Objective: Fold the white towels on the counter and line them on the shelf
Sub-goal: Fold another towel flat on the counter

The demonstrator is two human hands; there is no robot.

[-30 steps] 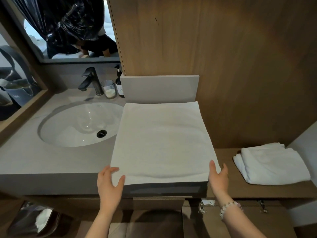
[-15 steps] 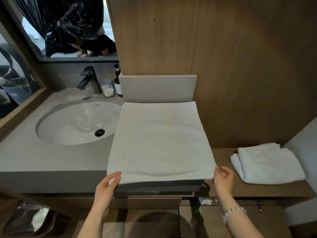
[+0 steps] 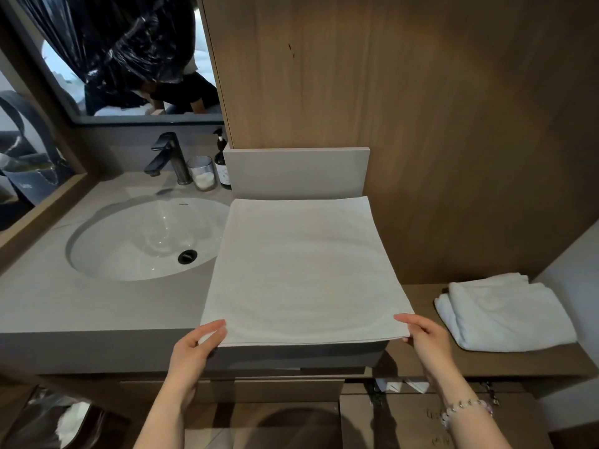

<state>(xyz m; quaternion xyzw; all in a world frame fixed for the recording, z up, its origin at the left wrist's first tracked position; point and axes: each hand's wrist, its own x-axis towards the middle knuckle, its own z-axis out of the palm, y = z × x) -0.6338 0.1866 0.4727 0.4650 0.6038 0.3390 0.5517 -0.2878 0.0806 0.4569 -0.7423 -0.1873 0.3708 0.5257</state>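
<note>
At the counter's (image 3: 97, 306) front edge, the left hand (image 3: 194, 348) pinches the flat white towel's (image 3: 304, 270) near-left corner, thumb on top, and the right hand (image 3: 428, 341) pinches its near-right corner. The towel covers the counter's right end, back to the rear wall. A folded towel (image 3: 505, 315) lies on the shelf (image 3: 418, 358) at right.

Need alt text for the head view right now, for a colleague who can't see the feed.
The left hand and right hand pinch the near corners of a flat white towel spread on the grey stone counter, beside a white oval sink. To the right, folded white towels lie on a lower brown wooden shelf.
</note>
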